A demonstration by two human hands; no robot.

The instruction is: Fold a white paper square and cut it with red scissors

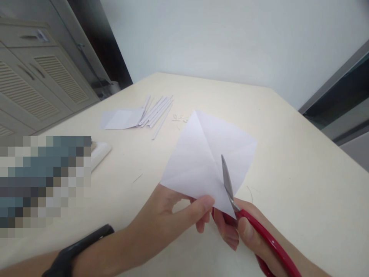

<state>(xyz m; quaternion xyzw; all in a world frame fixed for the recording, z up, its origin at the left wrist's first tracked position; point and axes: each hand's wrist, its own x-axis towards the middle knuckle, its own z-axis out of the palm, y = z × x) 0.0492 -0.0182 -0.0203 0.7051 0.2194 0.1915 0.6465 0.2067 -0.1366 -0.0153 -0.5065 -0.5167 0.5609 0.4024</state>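
Observation:
A white square sheet of paper point(190, 154) with crossing fold creases is held up above the table. My left hand point(178, 213) pinches its lower edge, thumb on top and fingers underneath. My right hand point(248, 231) grips red-handled scissors point(227, 179). One blade lies over the paper near its bottom corner, running roughly along the crease; the other blade is mostly hidden beneath the sheet. The part of the paper near the bottom corner sits between the blades. A black band is on my left wrist.
On the cream table point(302, 181), folded white paper strips point(157, 111) lie by a flat white sheet point(123, 118). Small paper scraps point(180, 118) lie nearby. A white object point(100, 154) sits at left, partly pixelated. Louvred cabinets point(37, 73) stand beyond the left edge; a wall borders the back.

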